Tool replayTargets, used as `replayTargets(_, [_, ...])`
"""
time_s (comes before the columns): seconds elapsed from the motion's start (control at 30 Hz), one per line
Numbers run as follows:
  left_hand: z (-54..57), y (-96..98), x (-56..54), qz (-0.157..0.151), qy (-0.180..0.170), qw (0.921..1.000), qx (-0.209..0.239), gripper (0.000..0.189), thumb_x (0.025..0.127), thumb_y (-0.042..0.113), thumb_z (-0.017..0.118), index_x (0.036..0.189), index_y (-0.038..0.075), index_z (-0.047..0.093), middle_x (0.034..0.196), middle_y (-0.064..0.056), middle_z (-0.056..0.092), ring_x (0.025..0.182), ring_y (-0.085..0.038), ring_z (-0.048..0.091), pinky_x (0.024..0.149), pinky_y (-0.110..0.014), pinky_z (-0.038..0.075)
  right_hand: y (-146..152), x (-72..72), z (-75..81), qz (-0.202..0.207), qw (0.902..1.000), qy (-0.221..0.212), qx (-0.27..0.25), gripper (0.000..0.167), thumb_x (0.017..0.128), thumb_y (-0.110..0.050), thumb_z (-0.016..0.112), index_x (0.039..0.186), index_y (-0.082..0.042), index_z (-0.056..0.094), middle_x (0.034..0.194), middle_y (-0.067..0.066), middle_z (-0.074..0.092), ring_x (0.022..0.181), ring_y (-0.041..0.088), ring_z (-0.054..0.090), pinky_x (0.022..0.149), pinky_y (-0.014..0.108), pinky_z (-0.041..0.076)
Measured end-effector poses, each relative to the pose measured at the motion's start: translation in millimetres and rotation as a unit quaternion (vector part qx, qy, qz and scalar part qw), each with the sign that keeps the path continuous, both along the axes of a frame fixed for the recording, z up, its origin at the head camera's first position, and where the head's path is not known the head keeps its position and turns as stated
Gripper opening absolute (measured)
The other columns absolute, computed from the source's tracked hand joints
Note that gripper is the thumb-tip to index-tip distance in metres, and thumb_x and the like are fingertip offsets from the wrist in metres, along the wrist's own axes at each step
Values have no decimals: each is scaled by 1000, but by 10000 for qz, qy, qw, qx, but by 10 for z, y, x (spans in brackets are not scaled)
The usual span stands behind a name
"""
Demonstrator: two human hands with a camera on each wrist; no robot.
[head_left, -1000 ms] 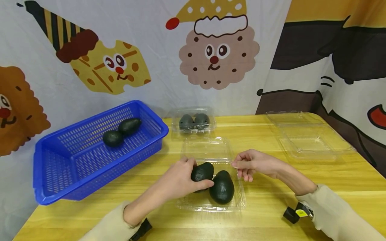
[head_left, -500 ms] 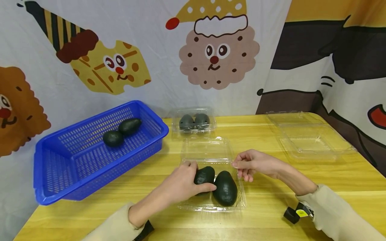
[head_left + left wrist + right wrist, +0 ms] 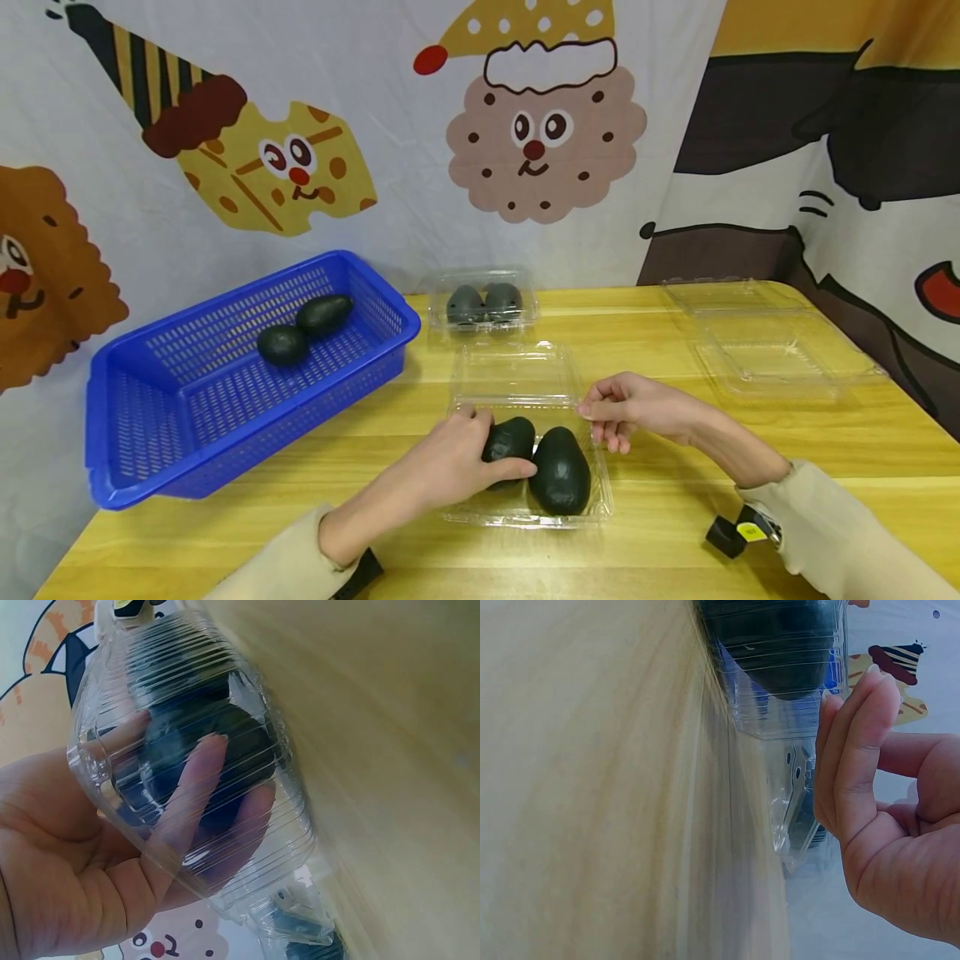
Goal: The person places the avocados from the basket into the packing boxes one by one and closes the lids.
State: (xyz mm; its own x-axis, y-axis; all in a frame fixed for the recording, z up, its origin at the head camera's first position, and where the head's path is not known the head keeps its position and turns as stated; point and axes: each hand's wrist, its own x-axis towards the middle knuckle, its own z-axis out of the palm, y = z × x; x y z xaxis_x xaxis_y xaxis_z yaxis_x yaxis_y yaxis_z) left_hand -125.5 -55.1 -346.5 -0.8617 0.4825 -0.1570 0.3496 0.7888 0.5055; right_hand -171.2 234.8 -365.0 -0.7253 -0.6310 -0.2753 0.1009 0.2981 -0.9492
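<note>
An open clear plastic clamshell container [image 3: 525,522] lies on the table with its lid [image 3: 513,372] folded back. Inside sit two dark green avocados side by side. My left hand [image 3: 456,454] grips the left avocado [image 3: 512,437], and its thumb tip reaches the right avocado [image 3: 560,472]. Through the ribbed wall in the left wrist view, the left hand's fingers [image 3: 199,776] show against dark fruit. My right hand [image 3: 628,408] pinches the container's right edge near the hinge. In the right wrist view that hand's fingers [image 3: 862,735] are beside the clear wall; the thumb tip is hidden.
A blue perforated basket [image 3: 247,417] at left holds two avocados [image 3: 303,329]. Behind the container stands a closed clamshell [image 3: 483,300] with two avocados. Open clear clamshells [image 3: 780,342] lie at the back right. A printed cloth [image 3: 405,142] hangs along the table's rear edge.
Both avocados have shifted slightly right and toward me inside the container, the left hand moving along with them. My right hand has stayed in place at the edge.
</note>
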Motion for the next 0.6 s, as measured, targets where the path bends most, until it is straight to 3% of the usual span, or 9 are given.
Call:
replayTargets(0.13, [24,-17,2,-88,21,9999,-94,82,87,66,67,126,-6,60,125,-23,57,102,-29,61,83,-43,53,-1,2,3,-5,10000,9,18,35,103,-18,60,108,16,55,81,14,66,60,11,61,54,22,54])
replayTargets(0.4, [111,-70,25,-232,161,9996,18,73,93,54,68,134,-5,58,135,-24,55,117,-38,60,96,-49,52,4,-1,16,-24,10000,59,70,35,103,-19,60,108,16,56,82,16,67,59,12,61,54,23,54])
replayTargets(0.6, [160,-116,-3,-344,173,9992,105,64,95,44,70,134,-5,59,132,-23,58,109,-33,63,91,-45,54,7,-6,13,-10,10000,60,60,35,103,-19,61,106,15,56,81,16,67,59,12,61,54,24,55])
